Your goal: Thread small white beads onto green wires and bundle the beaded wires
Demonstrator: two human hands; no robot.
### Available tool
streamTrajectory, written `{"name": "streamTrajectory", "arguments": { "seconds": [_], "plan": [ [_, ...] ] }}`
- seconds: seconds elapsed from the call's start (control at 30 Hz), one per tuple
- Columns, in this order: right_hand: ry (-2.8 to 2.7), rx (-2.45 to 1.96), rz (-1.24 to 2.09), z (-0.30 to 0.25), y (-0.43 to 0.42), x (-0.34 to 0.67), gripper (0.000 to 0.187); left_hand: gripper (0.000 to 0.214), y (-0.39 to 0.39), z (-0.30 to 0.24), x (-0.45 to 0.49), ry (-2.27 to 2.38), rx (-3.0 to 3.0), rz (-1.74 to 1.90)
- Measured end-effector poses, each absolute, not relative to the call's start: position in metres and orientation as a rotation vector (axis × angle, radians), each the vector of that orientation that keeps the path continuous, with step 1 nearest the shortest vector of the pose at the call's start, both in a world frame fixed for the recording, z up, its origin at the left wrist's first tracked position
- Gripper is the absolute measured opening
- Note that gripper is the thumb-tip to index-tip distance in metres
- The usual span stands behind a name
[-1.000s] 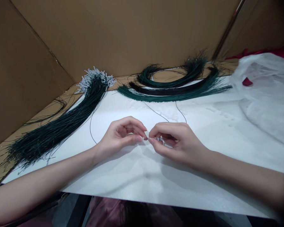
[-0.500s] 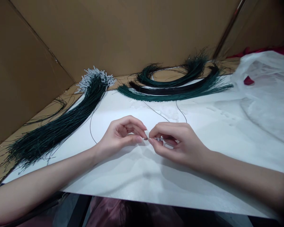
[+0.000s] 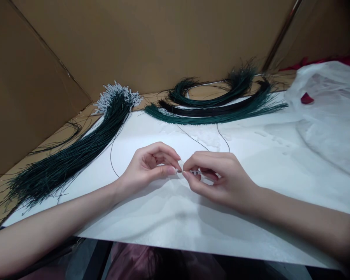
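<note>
Over the middle of the white board my two hands meet, fingertips nearly touching. My right hand pinches a thin dark wire strung with small whitish beads, and its short tip points left. At that tip, my left hand has a tiny pale bead against its thumb, with the index finger arched above. The other fingers of both hands are curled and partly hidden. To the left lies a thick bundle of dark green wires, its far ends covered in pale beads.
Behind my hands, curved bundles of green and black wire lie on the white board. Small white beads are scattered in front of them. At the right sits a translucent plastic bag. Cardboard walls close off the back and left.
Slightly more of the pale bead shows at my left thumb tip. Both hands otherwise keep nearly the same place and grip.
</note>
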State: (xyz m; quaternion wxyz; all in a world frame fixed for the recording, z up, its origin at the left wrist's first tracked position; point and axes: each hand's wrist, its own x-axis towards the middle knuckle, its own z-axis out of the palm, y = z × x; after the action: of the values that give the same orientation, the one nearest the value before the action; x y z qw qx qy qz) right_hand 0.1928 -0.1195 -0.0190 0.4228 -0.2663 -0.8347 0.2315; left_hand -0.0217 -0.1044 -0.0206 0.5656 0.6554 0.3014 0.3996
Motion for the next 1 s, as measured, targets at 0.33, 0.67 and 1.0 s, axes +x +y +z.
{"name": "streamTrajectory", "arguments": {
  "seconds": [0.33,0.67,1.0],
  "plan": [
    [-2.043,-0.665,0.574,-0.0188,-0.1199,0.1920,0.012,0.018,-0.1050,-0.0220,-0.0182,0.676,1.502,0.978],
    [-2.052,-0.683,0.582,-0.0196,-0.1199,0.1931,0.011,0.017,-0.1058,-0.0217,-0.0172,0.702,1.552,1.024],
    [-2.068,-0.661,0.568,-0.0202,-0.1193,0.1933,0.010,0.016,-0.1073,-0.0200,-0.0158,0.732,1.595,1.026]
  ]
}}
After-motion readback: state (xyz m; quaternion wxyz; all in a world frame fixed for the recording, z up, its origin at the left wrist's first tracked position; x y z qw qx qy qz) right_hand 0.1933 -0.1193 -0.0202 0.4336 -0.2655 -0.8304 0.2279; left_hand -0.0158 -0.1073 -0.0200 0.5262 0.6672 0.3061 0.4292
